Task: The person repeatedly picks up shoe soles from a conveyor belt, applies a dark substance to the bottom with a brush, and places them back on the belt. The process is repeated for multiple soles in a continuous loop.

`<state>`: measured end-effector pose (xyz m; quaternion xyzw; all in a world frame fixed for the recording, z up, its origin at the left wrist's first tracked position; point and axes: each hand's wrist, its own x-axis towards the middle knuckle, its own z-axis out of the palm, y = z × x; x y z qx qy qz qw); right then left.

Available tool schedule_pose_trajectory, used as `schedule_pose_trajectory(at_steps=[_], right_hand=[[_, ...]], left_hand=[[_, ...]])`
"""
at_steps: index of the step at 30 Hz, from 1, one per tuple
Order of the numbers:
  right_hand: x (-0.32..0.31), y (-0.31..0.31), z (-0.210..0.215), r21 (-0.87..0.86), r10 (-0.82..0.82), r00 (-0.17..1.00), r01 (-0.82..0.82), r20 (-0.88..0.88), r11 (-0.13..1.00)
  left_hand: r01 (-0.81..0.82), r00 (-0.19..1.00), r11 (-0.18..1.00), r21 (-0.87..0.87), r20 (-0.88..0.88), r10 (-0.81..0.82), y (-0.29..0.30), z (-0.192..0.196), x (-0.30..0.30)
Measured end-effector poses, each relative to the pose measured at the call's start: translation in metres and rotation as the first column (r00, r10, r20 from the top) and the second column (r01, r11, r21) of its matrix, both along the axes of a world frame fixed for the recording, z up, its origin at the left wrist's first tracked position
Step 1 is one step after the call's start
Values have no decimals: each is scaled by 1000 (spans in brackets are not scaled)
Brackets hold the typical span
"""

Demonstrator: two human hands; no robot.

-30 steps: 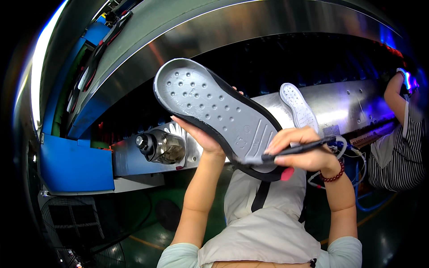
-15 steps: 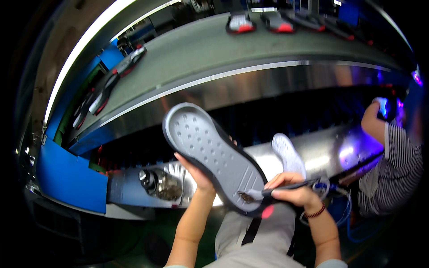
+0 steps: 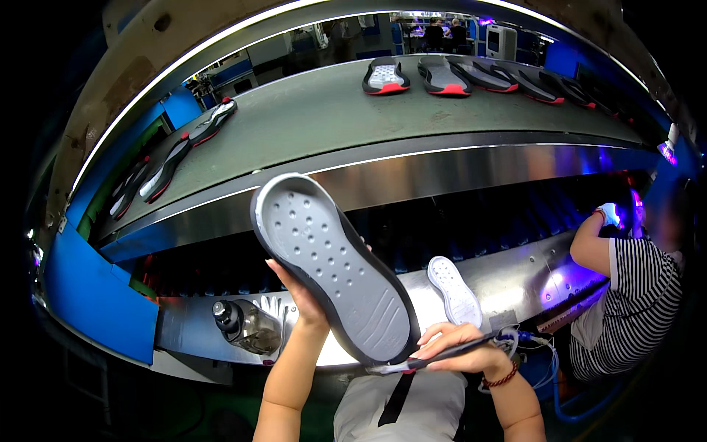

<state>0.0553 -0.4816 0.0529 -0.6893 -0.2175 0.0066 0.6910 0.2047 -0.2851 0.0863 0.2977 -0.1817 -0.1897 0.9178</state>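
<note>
My left hand [image 3: 303,296] grips a large grey shoe sole [image 3: 335,269] with a black rim, tilted, its dimpled inner face turned up. Thumb and palm lie along its left edge; other fingers are hidden beneath. Pinched in my right hand [image 3: 460,349] is a dark-handled brush [image 3: 423,362]. Its pale bristle end touches the sole's near end, at the rim. Thin clear tubing [image 3: 508,336] shows by the handle's back end. Behind my right hand, a smaller white sole-shaped piece [image 3: 454,293] lies on the metal ledge [image 3: 515,272].
Several black, grey and red soles [image 3: 445,76] rest on the green conveyor belt [image 3: 309,110] beyond the ledge. A dark-capped clear bottle [image 3: 255,328] and a pale glove [image 3: 274,309] are at left. A co-worker in a striped shirt [image 3: 641,298] works at right under violet light.
The brush has moved from the inner face near the sole's near end out to its rim. The view has shifted, showing more beyond the belt.
</note>
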Motion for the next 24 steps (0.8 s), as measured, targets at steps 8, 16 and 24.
schedule_pose_trajectory(at_steps=[8, 16, 24], right_hand=[[8, 5, 5, 620, -10, 963, 181, -268, 763], [-4, 39, 13, 500, -217, 899, 398, -381, 769], [-10, 55, 29, 212, -333, 943, 323, 14, 922]], left_hand=[[344, 937, 880, -328, 58, -345, 4, 13, 13], [140, 989, 990, -35, -53, -141, -8, -35, -68], [19, 969, 940, -342, -225, -102, -11, -29, -56]])
